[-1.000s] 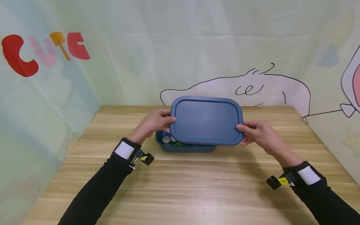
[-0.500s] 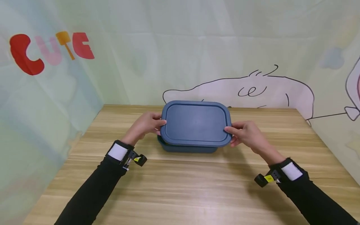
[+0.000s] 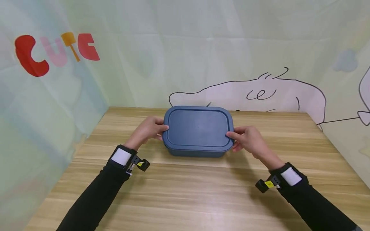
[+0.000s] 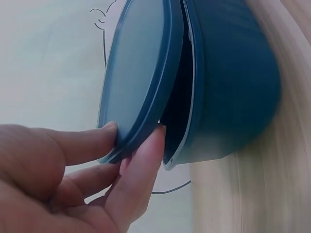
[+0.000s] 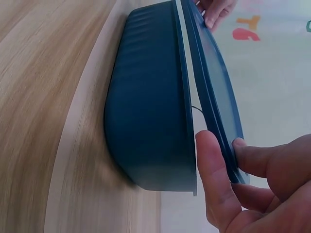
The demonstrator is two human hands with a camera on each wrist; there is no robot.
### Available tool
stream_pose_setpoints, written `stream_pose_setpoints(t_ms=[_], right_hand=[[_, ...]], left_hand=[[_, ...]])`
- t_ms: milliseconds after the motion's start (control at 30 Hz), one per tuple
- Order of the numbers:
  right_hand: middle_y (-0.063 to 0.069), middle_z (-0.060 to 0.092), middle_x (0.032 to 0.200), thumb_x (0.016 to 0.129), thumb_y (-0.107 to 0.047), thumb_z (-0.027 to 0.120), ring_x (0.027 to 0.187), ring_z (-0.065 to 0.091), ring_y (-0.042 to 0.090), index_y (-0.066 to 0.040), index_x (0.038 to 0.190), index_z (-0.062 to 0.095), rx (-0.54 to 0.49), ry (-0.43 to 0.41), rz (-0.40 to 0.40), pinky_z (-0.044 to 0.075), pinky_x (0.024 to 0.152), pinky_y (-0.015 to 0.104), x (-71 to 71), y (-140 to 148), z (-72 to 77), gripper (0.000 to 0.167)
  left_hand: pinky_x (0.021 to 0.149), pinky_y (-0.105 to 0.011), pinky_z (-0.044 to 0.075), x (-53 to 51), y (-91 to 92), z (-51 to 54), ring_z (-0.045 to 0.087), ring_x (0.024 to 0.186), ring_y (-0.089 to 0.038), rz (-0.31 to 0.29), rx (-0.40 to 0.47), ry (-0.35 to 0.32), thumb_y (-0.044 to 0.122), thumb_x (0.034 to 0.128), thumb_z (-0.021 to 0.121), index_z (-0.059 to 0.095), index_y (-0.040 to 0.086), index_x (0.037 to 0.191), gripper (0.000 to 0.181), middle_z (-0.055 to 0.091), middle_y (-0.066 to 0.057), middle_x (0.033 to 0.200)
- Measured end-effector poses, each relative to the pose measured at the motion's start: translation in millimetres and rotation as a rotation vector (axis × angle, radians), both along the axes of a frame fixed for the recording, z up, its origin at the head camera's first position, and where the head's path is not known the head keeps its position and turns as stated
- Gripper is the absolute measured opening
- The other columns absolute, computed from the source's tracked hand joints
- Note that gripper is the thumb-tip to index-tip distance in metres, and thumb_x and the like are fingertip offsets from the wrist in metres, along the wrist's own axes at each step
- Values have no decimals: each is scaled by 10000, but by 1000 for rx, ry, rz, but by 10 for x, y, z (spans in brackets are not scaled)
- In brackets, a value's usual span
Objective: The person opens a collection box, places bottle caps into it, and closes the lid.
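Observation:
A blue rectangular lid (image 3: 199,128) with rounded corners hovers just over a matching blue box (image 3: 196,153) on the table. Its left edge is pinched between the thumb and fingers of my left hand (image 3: 147,130). My right hand (image 3: 248,139) pinches the opposite edge, thumb on top. Both wrist views show a gap between the lid (image 4: 138,68) and the rim of the box (image 4: 233,87). In the right wrist view the box (image 5: 150,97) sits flat, its long side toward the camera. What lies inside the box is hidden now.
The wood-grain table (image 3: 185,192) extends around the box on all sides. Behind it hangs a pale printed cloth (image 3: 185,57) with a cartoon outline and coloured letters. A wrist camera (image 3: 143,164) is strapped to the left arm, another camera (image 3: 262,185) to the right.
Both hands have brought the lid left and down over the box. Small round caps visible inside the box earlier are now covered.

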State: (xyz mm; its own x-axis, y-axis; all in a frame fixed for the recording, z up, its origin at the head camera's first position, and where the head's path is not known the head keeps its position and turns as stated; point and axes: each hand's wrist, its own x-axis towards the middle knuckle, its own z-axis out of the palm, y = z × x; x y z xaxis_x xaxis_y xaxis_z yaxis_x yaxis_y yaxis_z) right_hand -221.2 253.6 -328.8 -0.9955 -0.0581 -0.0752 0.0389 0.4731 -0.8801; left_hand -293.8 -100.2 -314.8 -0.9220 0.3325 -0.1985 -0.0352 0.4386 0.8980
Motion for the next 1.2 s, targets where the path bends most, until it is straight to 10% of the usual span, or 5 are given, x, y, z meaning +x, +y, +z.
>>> stream_pose_setpoints(t_ms=[800, 1200], right_hand=[[139, 719, 841, 1016, -142, 679, 627, 713, 212, 154, 1260, 622, 50, -34, -6, 610, 653, 415, -52, -33, -22, 388], [147, 696, 826, 1016, -122, 674, 618, 712, 216, 155, 1271, 603, 70, -36, 0, 608, 663, 448, -82, -51, -62, 384]], left_hand=[[795, -335, 599, -44, 84, -76, 675, 886, -202, 50, -155, 4, 102, 1049, 601, 568, -77, 1405, 399, 676, -208, 1148], [847, -389, 578, -87, 97, -100, 625, 695, -125, 53, -196, 2, 136, 1058, 595, 606, -54, 1383, 377, 684, -122, 929]])
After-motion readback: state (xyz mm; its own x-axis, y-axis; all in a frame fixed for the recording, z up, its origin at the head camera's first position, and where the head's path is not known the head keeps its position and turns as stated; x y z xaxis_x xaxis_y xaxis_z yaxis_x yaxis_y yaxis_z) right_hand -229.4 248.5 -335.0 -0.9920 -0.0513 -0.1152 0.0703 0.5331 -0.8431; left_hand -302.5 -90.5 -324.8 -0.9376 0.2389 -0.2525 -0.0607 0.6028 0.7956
